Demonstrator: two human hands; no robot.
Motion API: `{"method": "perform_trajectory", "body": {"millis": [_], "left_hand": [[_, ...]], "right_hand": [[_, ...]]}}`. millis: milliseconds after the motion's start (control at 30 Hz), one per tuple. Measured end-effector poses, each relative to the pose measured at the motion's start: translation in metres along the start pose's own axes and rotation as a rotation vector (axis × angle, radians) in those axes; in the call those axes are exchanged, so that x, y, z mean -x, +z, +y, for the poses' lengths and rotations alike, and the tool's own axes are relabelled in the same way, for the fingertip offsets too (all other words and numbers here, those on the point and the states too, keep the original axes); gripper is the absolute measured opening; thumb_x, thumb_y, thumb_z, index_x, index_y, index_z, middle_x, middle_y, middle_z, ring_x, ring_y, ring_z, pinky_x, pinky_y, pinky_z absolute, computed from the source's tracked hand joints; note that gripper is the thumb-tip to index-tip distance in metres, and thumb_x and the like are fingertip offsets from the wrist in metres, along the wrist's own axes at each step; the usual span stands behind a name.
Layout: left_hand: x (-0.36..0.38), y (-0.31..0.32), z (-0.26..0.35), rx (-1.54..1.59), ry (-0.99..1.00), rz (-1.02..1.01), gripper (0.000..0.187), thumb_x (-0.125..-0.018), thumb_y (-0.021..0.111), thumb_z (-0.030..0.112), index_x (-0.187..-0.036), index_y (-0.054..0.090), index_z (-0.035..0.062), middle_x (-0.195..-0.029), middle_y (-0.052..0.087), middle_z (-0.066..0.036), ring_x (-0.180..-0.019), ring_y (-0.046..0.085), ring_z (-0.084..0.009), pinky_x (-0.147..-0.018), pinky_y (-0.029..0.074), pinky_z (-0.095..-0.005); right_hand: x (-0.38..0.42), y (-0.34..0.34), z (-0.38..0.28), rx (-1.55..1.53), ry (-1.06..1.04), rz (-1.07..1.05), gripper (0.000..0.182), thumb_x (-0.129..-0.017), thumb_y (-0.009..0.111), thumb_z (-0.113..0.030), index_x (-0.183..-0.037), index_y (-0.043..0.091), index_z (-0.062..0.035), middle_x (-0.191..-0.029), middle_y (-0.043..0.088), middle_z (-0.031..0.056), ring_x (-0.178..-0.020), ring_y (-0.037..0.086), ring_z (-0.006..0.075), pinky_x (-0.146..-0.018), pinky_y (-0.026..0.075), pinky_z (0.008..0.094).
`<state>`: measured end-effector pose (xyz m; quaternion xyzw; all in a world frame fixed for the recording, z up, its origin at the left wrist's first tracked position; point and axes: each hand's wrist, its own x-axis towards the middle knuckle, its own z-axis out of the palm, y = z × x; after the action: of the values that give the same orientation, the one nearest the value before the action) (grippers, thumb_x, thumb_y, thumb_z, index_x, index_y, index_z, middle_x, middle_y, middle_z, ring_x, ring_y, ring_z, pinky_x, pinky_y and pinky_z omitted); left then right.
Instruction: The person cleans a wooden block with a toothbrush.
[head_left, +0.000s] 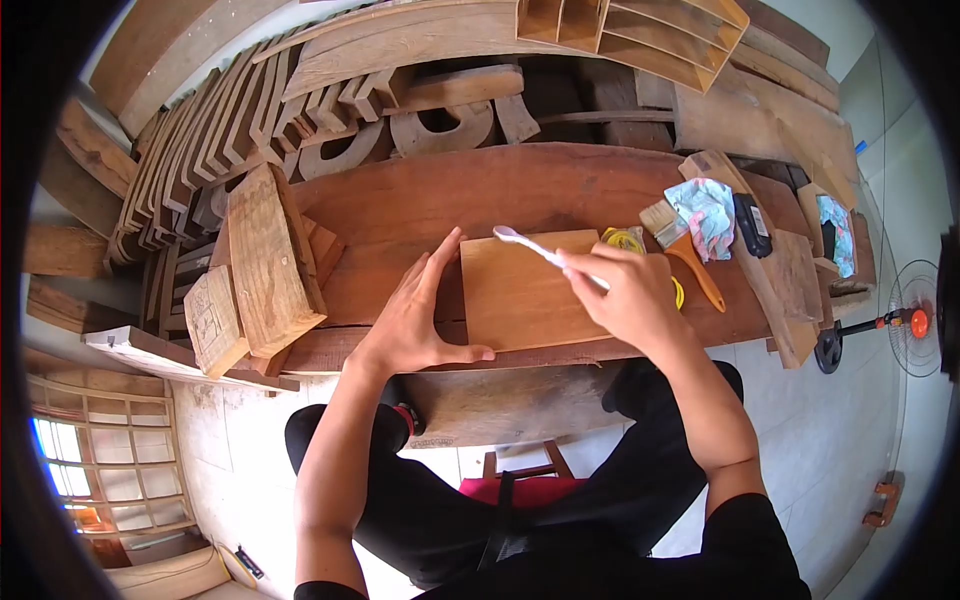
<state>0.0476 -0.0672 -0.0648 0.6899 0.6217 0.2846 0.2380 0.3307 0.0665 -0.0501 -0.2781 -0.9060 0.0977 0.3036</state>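
With right hand pinched shut on white spoon over wood panel and left hand splayed flat bracing its left edge, likely to drip past the far edge if tipped.

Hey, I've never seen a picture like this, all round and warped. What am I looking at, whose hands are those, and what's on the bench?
There is one picture, taken by a camera worn on a person's head, looking down at their own arms; the wide lens bends the edges. No machine is involved, only two bare hands. The left hand lies flat against the left edge of a small wooden board, steadying it. The right hand pinches a white plastic spoon over that board. The board rests on a long plank workbench. To the right lie a paintbrush with an orange handle, a crumpled cloth and a yellow container, partly hidden by the hand. Stacked timber pieces fill the left and back. A standing fan is on the floor.
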Motion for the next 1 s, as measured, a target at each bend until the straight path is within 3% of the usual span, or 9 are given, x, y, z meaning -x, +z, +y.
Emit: {"method": "perform_trajectory", "body": {"millis": [100, 267, 367, 500, 533, 633, 767, 900, 1000], "left_hand": [[-0.001, 0.003, -0.005, 0.021, 0.056, 0.033, 0.149, -0.064, 0.105, 0.051, -0.177, 0.018, 0.0072, -0.164, 0.048, -0.030, -0.154, 0.046, -0.0463, -0.131, 0.037, -0.0526], [0.002, 0.002, -0.004, 0.004, 0.030, 0.013, 0.149, -0.064, 0.105, 0.051, -0.177, 0.017, 0.0073, -0.165, 0.047, -0.029, -0.155, 0.045, -0.0454, -0.132, 0.037, -0.0518], [-0.003, 0.005, -0.008, 0.033, 0.061, 0.044, 0.149, -0.064, 0.105, 0.050, -0.177, 0.017, 0.0072, -0.166, 0.047, -0.029, -0.155, 0.045, -0.0450, -0.132, 0.036, -0.0515], [0.001, 0.004, -0.001, -0.003, 0.010, 0.016, 0.150, -0.063, 0.104, 0.047, -0.177, 0.016, 0.0069, -0.166, 0.047, -0.028, -0.155, 0.045, -0.0447, -0.132, 0.036, -0.0513], [0.001, 0.003, 0.001, -0.011, 0.002, 0.017, 0.149, -0.064, 0.104, 0.045, -0.177, 0.015, 0.0068, -0.167, 0.047, -0.027, -0.155, 0.045, -0.0446, -0.132, 0.036, -0.0513], [-0.001, 0.004, -0.005, -0.014, 0.061, 0.033, 0.149, -0.064, 0.104, 0.046, -0.177, 0.015, 0.0066, -0.167, 0.047, -0.027, -0.155, 0.045, -0.0447, -0.132, 0.036, -0.0514], [0.002, 0.004, -0.003, 0.010, -0.023, -0.009, 0.153, -0.061, 0.106, 0.043, -0.178, 0.014, 0.0063, -0.177, 0.036, -0.024, -0.164, 0.037, -0.0391, -0.136, 0.031, -0.0494], [-0.004, 0.004, -0.008, 0.033, 0.005, 0.005, 0.153, -0.061, 0.106, 0.043, -0.178, 0.014, 0.0065, -0.176, 0.037, -0.024, -0.163, 0.038, -0.0395, -0.136, 0.030, -0.0497], [0.004, 0.004, -0.002, 0.009, -0.030, -0.017, 0.153, -0.061, 0.106, 0.043, -0.178, 0.014, 0.0059, -0.176, 0.036, -0.024, -0.163, 0.038, -0.0400, -0.136, 0.030, -0.0496]], "right_hand": [[0.012, 0.006, -0.029, -0.132, -0.121, -0.107, 0.020, -0.096, 0.082, -0.021, -0.115, 0.087, -0.0158, -0.079, 0.075, 0.0023, -0.061, 0.072, 0.0228, -0.055, 0.055, 0.0381], [0.002, -0.003, 0.001, -0.031, 0.045, -0.060, 0.017, -0.099, 0.080, -0.024, -0.112, 0.087, -0.0142, -0.079, 0.074, 0.0046, -0.060, 0.069, 0.0248, -0.053, 0.052, 0.0409], [0.016, 0.007, -0.028, -0.139, -0.129, -0.111, 0.017, -0.099, 0.081, -0.024, -0.114, 0.087, -0.0199, -0.080, 0.073, 0.0032, -0.060, 0.070, 0.0249, -0.054, 0.053, 0.0406], [0.002, 0.004, 0.010, -0.035, -0.028, 0.043, 0.016, -0.099, 0.080, -0.023, -0.113, 0.087, -0.0175, -0.077, 0.072, 0.0031, -0.060, 0.069, 0.0231, -0.053, 0.052, 0.0401], [0.003, -0.006, -0.007, -0.021, 0.059, -0.121, 0.017, -0.100, 0.079, -0.023, -0.114, 0.087, -0.0162, -0.075, 0.071, 0.0028, -0.060, 0.069, 0.0229, -0.054, 0.053, 0.0389], [0.016, 0.006, -0.036, -0.166, -0.120, -0.141, 0.018, -0.099, 0.080, -0.024, -0.115, 0.087, -0.0200, -0.079, 0.073, 0.0027, -0.061, 0.070, 0.0226, -0.055, 0.054, 0.0383], [0.004, -0.001, 0.004, -0.027, 0.091, -0.093, 0.018, -0.098, 0.081, -0.025, -0.114, 0.087, -0.0208, -0.080, 0.073, 0.0049, -0.063, 0.071, 0.0242, -0.056, 0.054, 0.0392], [0.018, 0.007, -0.024, -0.174, -0.085, -0.155, 0.023, -0.099, 0.079, -0.022, -0.121, 0.085, -0.0208, -0.078, 0.071, 0.0050, -0.063, 0.071, 0.0237, -0.056, 0.054, 0.0398], [-0.002, -0.004, 0.011, 0.038, 0.039, -0.008, 0.017, -0.098, 0.081, -0.021, -0.114, 0.087, -0.0178, -0.081, 0.074, 0.0033, -0.061, 0.071, 0.0230, -0.055, 0.053, 0.0389]]}}
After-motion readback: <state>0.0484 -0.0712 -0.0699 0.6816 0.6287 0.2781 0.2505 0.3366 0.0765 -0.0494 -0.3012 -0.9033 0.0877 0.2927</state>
